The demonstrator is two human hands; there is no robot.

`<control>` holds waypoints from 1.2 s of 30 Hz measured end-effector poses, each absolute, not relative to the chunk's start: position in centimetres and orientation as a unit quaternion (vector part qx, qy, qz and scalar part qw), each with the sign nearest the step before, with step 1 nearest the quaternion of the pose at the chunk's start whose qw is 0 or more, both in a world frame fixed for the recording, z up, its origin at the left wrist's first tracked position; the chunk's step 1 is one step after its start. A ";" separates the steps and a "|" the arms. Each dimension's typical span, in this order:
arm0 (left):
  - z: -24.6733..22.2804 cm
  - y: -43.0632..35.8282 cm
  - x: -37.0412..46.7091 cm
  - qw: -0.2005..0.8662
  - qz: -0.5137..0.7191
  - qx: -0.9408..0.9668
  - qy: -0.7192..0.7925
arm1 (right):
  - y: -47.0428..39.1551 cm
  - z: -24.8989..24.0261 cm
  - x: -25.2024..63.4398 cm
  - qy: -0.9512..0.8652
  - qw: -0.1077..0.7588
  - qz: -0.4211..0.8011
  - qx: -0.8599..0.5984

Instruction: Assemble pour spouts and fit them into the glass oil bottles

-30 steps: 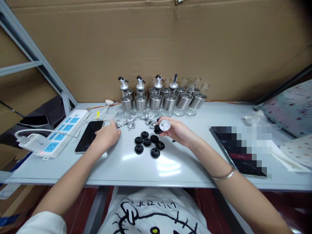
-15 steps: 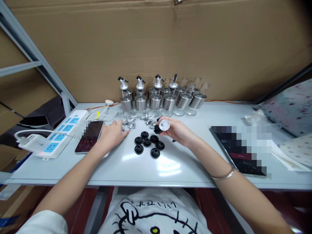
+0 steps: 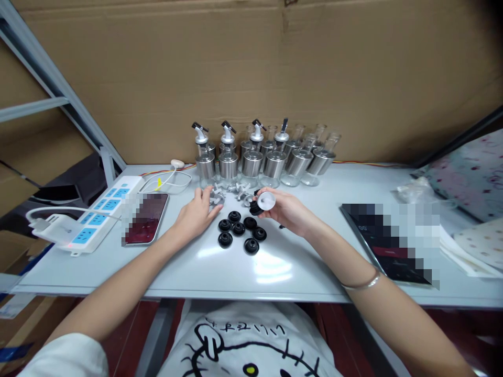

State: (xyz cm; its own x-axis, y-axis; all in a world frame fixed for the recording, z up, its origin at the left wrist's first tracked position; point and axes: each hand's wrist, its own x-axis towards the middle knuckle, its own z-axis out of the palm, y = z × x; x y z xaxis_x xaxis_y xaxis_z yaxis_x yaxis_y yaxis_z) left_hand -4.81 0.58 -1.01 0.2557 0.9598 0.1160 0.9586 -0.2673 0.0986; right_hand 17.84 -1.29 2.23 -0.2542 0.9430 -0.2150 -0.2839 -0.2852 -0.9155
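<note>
My left hand (image 3: 198, 213) lies on the table with thumb and fingers apart, at the left edge of a cluster of silver pourer spouts (image 3: 217, 196). Whether its fingertips touch one, I cannot tell. Another few spouts (image 3: 241, 192) lie between my hands. My right hand (image 3: 285, 210) is closed on a silver pourer spout (image 3: 268, 201), its round base turned towards me. Black parts show beside it, including a ribbed stopper (image 3: 255, 209); whether that is joined to the spout is unclear. Several black rubber stoppers (image 3: 238, 229) lie on the table between and below my hands.
Glass bottles with steel sleeves (image 3: 251, 166) stand in rows at the back, several topped with pourers. On the left are a power strip (image 3: 102, 214), a phone (image 3: 147, 222) and a white cable. A tablet (image 3: 377, 235) and fabric (image 3: 467, 173) lie to the right.
My left hand has moved right and slightly up, from beside the phone to the silver spouts, its fingers now around their left side. My right hand stays almost still with the spout.
</note>
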 end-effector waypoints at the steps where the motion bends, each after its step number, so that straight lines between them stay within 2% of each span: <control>1: -1.0 0.6 -4.7 0.001 0.078 0.791 0.607 | -1.3 2.2 17.8 -0.395 0.448 0.685 -0.418; 10: -0.6 1.4 -4.0 -0.018 0.119 0.794 0.596 | -1.3 2.1 17.8 -0.407 0.441 0.687 -0.410; 13: -0.4 0.8 -4.1 -0.014 0.169 0.798 0.579 | -1.3 2.1 17.8 -0.412 0.438 0.689 -0.405; 16: -0.1 -0.5 -3.4 0.006 0.263 0.832 0.488 | -1.6 2.3 17.6 -0.415 0.447 0.697 -0.379; 19: 0.3 -2.0 -2.1 0.069 0.327 0.869 0.366 | -1.9 2.7 17.5 -0.422 0.465 0.703 -0.334; 22: 0.9 -2.5 -1.0 0.107 0.374 0.864 0.320 | -2.0 3.0 17.5 -0.427 0.492 0.693 -0.309; 33: 0.4 -1.2 -0.7 0.140 0.428 0.837 0.312 | -1.9 2.9 17.9 -0.474 0.505 0.638 -0.337; 36: -0.1 -1.4 -0.7 0.182 0.453 0.806 0.336 | -1.7 2.6 17.9 -0.482 0.513 0.634 -0.319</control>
State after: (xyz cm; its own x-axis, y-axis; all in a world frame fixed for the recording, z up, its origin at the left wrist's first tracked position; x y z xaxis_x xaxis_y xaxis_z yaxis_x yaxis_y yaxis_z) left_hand -0.72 -1.42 -0.13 0.3644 0.7061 0.6072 0.3771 -0.7081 0.5970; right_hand 17.85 -1.73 2.65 -0.2691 0.9589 0.0900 -0.3439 -0.0083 -0.9390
